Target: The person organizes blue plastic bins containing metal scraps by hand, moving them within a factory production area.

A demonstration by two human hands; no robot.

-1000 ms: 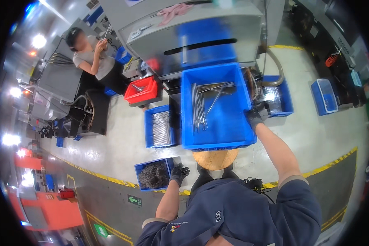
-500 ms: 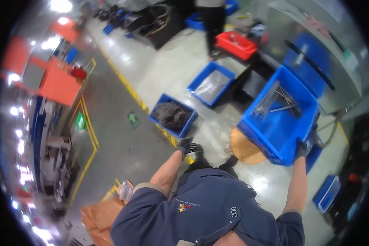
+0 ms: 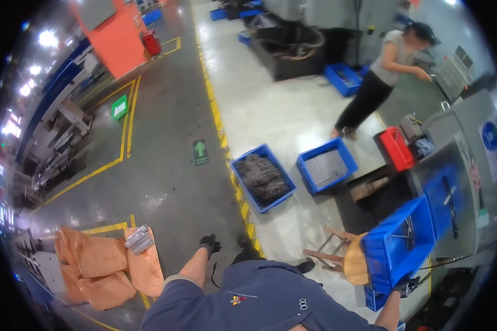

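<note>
Big blue crate (image 3: 398,249) sits lower right of frame, tilted, its near end resting over a round wooden stool (image 3: 354,265). A few thin metal rods lie inside the crate.

Right hand (image 3: 406,286), black glove, is at the crate's lower corner, fingers curled onto the rim, gripping it. Arm comes up from the bottom edge, right of the torso.

Left hand (image 3: 210,243), also black-gloved, is lower centre-left, well apart from the crate. It hangs over bare grey floor and touches nothing. Fingers look loosely bent, but it's too small to tell how far open.

Other stuff, largest down:
- Grey machine (image 3: 463,165) at right edge, just beyond the crate.
- Orange sacks (image 3: 96,265) lower left, with a bundle of short metal bars (image 3: 137,238) on top.
- Blue bin of dark tangled parts (image 3: 262,177) mid-frame, beside the yellow floor line (image 3: 222,132).
- Second blue bin (image 3: 327,165) holding flat grey rods, just right of the first.
- Red bin (image 3: 396,148) further right.
- Another person (image 3: 382,77) stands upper right, hands at a machine.
</note>
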